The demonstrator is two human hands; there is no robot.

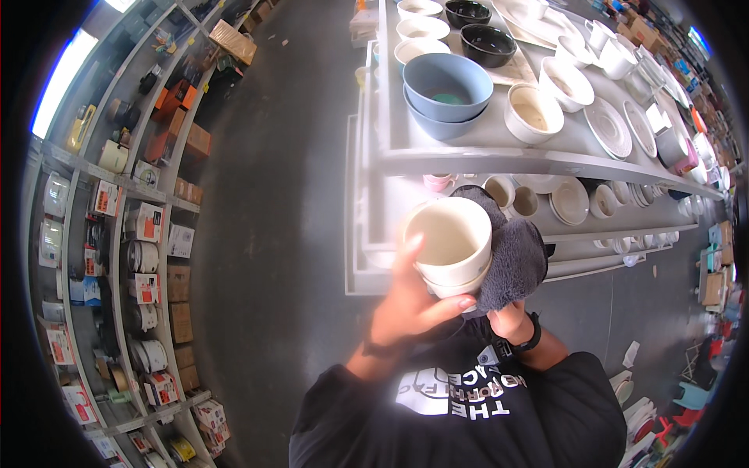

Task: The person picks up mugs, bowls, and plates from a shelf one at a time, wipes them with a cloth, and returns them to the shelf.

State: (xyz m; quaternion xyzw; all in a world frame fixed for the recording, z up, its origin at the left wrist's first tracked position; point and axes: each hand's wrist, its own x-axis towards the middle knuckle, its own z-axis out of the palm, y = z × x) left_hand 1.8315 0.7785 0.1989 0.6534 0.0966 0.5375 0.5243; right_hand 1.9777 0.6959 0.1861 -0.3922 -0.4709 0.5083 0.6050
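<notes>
My left hand [406, 300] is closed round a cream ceramic cup [460, 269], with the fingers on its left side and the thumb across its lower front. The cup's wide mouth faces up and its inside looks bare. A ridge runs round its lower part; whether a second cup is stacked beneath, I cannot tell. In my right hand [511, 320] is a dark grey fluffy cloth [515, 261], bunched against the cup's right side. Part of the cloth also shows behind the cup. The cloth covers most of my right fingers.
Just ahead stands a white tiered rack [546, 161], its top shelf holding stacked blue bowls [445, 93], black bowls [488, 45], a white ramekin [533, 113] and white plates [608, 129]. More white crockery [569, 201] sits lower. Boxed goods fill a tall shelf [117, 175] at left.
</notes>
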